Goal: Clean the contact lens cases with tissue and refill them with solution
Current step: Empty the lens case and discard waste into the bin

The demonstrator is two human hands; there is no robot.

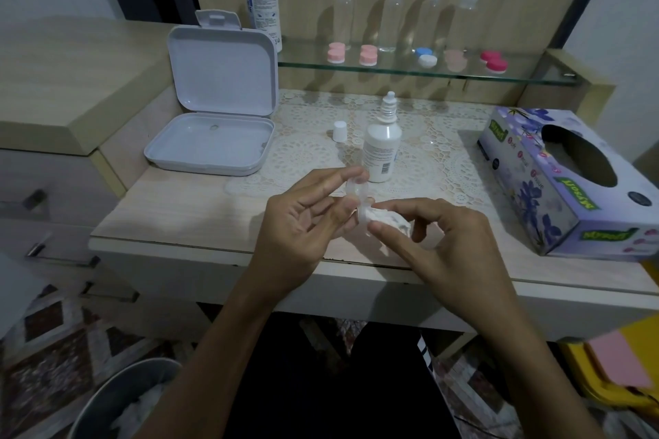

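Note:
My left hand (306, 214) pinches a clear contact lens case (357, 194) between thumb and fingers above the table's front edge. My right hand (431, 235) pinches a crumpled white tissue (383, 217) and presses it against the lower well of the case. Just behind the hands a small white solution bottle (381, 150) stands upright with its nozzle bare. Its white cap (339, 131) sits on the lace mat to the left. Several coloured lens cases (420, 59) line the glass shelf (392, 73) at the back.
An open grey plastic box (214, 142) lies at the left. A purple tissue box (567, 182) stands at the right. A tall solution bottle (262, 0) and several clear bottles stand on the shelf. A bin (121, 403) with used tissue sits on the floor.

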